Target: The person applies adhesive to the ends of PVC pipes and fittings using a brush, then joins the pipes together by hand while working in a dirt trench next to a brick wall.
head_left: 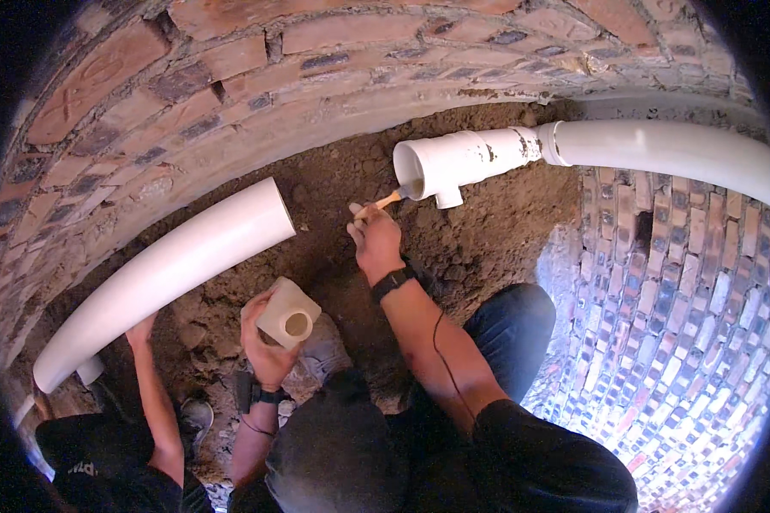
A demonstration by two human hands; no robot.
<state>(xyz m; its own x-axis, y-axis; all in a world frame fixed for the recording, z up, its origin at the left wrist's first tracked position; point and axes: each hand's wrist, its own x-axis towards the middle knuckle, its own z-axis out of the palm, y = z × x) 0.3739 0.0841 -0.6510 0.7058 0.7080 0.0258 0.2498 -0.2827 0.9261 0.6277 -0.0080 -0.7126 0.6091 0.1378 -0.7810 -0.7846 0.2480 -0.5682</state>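
Note:
My left hand (pixel 265 355) grips a squarish off-white plastic bottle (pixel 284 299), tilted so its uncapped round mouth shows. In my right hand (pixel 378 241) is a small paintbrush (pixel 388 202) with a wooden handle. Its bristle end is at the lower rim of a white plastic pipe fitting (pixel 453 154), partly inside the wide opening. A short branch stub points down from that fitting. Left of it, across a gap, lies the cut end of a thick white pipe (pixel 188 239). A co-worker's hand (pixel 143 327) touches that pipe from below.
Another white pipe (pixel 659 145) joins the fitting on the right. Loose brown soil (pixel 342 179) lies beneath the pipes along a brick wall (pixel 316 43). Brick paving (pixel 659 282) spreads at right. The co-worker (pixel 103 453) crouches at lower left; my knee (pixel 518 329) is bent near the soil.

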